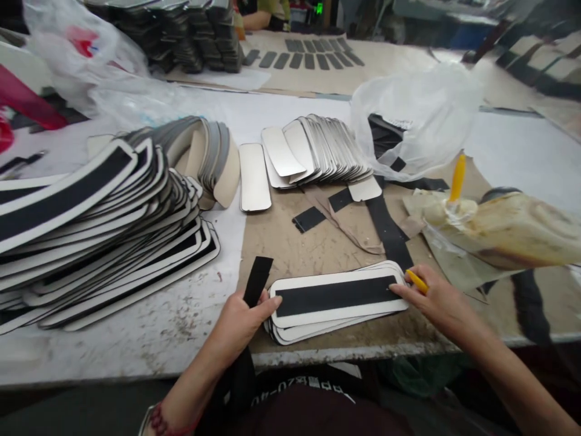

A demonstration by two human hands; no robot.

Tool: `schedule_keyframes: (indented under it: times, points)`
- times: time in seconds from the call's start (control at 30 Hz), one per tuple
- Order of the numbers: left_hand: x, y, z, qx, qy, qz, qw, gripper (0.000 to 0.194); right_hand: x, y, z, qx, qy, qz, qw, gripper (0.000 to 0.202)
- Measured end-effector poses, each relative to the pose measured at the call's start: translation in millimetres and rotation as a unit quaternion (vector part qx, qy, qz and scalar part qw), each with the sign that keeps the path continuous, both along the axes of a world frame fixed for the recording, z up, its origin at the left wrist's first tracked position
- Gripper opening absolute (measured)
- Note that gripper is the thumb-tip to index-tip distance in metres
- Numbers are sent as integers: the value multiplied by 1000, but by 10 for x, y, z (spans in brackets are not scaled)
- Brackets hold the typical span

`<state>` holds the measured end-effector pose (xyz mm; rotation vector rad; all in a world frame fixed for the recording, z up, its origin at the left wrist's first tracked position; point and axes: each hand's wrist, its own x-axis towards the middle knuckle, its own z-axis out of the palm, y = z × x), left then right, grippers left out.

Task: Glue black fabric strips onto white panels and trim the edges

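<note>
Head cam: L hand pinching 1 blk strip, R hand 1 yel stick.

Black strip lies flat on a white-bordered panel, pinned at both ends by a worker's hands.
The oblong, round-cornered panel tops a slightly fanned stack, its black strip running lengthwise from the left hand's thumb to the right hand's fingertips. A loose black length juts up from the left grip, tilted; a slim yellow tool pokes from the right, just beside the panel's end.
</note>
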<state>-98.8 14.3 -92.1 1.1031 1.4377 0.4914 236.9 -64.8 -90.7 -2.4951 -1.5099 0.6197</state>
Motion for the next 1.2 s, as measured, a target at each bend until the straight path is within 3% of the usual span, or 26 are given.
schedule_keyframes:
  times: [0.27, 0.47, 0.67, 0.93, 1.2]
  points:
    - [-25, -13, 44, -41, -46, -2, 998, 37, 131, 17, -155, 40, 57, 42, 997, 34]
    - [-49, -15, 10, -55, -43, -31, 997, 41, 56, 25, -85, 50, 78, 40, 995, 29]
    - [7, -36, 29, -32, 4, -18, 999, 42, 7, 21, 26, 72, 79, 55, 993, 27]
    - [12, -48, 26, -37, -4, -11, 999, 45, -163, -15, 35, 42, -48, 42, 997, 33]
    - [1, -23, -20, -56, 5, -12, 998, 45, -139, 31, 12, 19, -30, 50, 998, 30]
